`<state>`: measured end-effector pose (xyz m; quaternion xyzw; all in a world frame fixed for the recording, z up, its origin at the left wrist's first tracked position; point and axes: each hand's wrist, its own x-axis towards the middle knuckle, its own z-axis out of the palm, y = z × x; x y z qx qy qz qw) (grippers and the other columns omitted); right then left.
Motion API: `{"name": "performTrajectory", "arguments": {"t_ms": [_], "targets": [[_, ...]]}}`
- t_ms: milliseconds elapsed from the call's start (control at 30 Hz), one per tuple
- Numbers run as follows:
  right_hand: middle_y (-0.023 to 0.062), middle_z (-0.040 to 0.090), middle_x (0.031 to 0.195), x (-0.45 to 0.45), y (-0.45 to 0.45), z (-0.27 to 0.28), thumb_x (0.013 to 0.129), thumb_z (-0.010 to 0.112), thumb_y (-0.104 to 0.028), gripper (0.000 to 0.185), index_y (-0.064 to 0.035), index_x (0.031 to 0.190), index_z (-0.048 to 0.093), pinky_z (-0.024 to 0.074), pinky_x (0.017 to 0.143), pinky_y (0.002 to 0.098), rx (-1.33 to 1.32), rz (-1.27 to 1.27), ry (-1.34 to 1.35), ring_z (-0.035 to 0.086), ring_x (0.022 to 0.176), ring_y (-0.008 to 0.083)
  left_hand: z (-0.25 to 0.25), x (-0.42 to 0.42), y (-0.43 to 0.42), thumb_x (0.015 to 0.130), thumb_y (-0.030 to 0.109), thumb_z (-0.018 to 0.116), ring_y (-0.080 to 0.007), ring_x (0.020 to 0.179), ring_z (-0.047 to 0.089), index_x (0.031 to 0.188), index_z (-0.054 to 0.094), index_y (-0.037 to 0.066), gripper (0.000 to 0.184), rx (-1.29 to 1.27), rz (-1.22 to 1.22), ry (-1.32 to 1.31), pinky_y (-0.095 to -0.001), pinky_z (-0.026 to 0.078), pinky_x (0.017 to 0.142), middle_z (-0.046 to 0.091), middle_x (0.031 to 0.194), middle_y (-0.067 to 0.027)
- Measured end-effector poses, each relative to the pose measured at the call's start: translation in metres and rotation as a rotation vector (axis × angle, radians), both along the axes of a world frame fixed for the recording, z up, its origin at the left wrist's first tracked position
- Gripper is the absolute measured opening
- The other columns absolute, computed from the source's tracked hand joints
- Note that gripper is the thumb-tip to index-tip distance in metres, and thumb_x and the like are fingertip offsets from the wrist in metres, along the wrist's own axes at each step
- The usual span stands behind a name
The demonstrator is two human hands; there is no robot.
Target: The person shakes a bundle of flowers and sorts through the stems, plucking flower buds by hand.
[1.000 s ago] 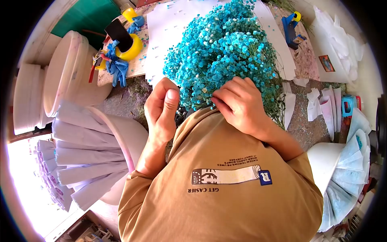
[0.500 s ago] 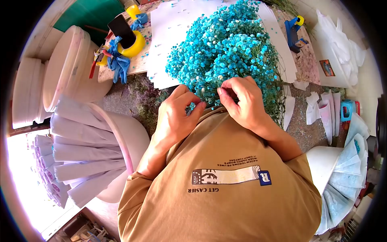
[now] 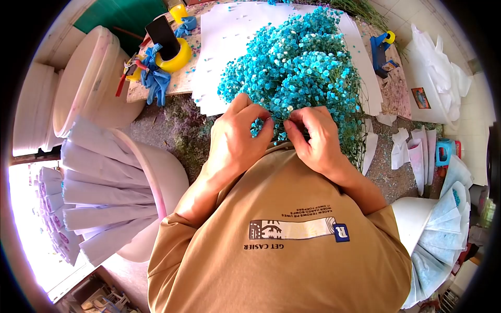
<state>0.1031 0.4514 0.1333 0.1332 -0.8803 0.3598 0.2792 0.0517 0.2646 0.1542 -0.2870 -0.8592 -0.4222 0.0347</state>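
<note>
Now both hands are being held close together at the near edge of the blue flowers point(image 3: 292, 68). Change noted: the left hand point(image 3: 242, 130), which was being held well off to the left with its thumb raised, is now being kept near the right hand point(image 3: 315, 133), with a small gap being left between the two. By judgement, the same near spot of the bunch is now being worked with both hands rather than with one.

Position: the bunch is being supported on white paper point(image 3: 214, 60), which is being carried by the counter point(image 3: 180, 84). Its mass is being spread just beyond the hands, mostly on the far side, with green stems point(image 3: 356, 133) being shown down its right edge.

Hands: the left fingers are being curled toward the thumb, and blue blossoms are being seen through the loop so formed; whether a sprig is being gripped cannot be told. The right thumb and fingers are being brought near each other beside the lowest blossoms; any grip there is likewise being hidden.

Surroundings: blue gloves point(image 3: 155, 83) and a phone point(image 3: 163, 37) are being kept at far left, a tape dispenser point(image 3: 379, 55) at far right.
</note>
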Motion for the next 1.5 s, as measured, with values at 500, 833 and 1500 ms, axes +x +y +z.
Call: {"name": "performTrajectory", "arguments": {"t_ms": [500, 833, 1500], "targets": [[0.0064, 0.061, 0.068, -0.002, 0.001, -0.004, 0.079, 0.074, -0.004, 0.013, -0.0077, 0.081, 0.061, 0.0429, 0.07, 0.0376, 0.023, 0.05, 0.009, 0.057, 0.062, 0.0272, -0.014, -0.029, 0.003, 0.084, 0.001, 0.068, -0.0237, 0.065, 0.058, 0.089, 0.066, 0.003, 0.006, 0.028, 0.071, 0.119, -0.0372, 0.047, 0.06, 0.058, 0.081, -0.0108], [0.0056, 0.061, 0.07, -0.003, 0.0, -0.009, 0.078, 0.075, -0.004, 0.014, -0.008, 0.084, 0.063, 0.0424, 0.074, 0.0383, 0.084, 0.083, 0.0, 0.057, 0.064, 0.0262, 0.018, -0.005, -0.011, 0.088, 0.008, 0.067, -0.0105, 0.068, 0.053, 0.109, 0.064, 0.003, 0.021, 0.295, -0.113, -0.381, -0.0268, 0.042, 0.059, 0.054, 0.078, -0.0008], [0.0053, 0.06, 0.071, -0.004, 0.0, -0.011, 0.078, 0.075, -0.008, 0.012, -0.0074, 0.084, 0.064, 0.0418, 0.076, 0.0373, 0.185, 0.1, 0.035, 0.057, 0.067, 0.0243, 0.01, -0.006, -0.006, 0.08, -0.003, 0.065, -0.0236, 0.065, 0.056, 0.088, 0.063, 0.003, 0.01, 0.089, -0.119, -0.096, -0.0335, 0.046, 0.058, 0.055, 0.081, -0.0089]]}}
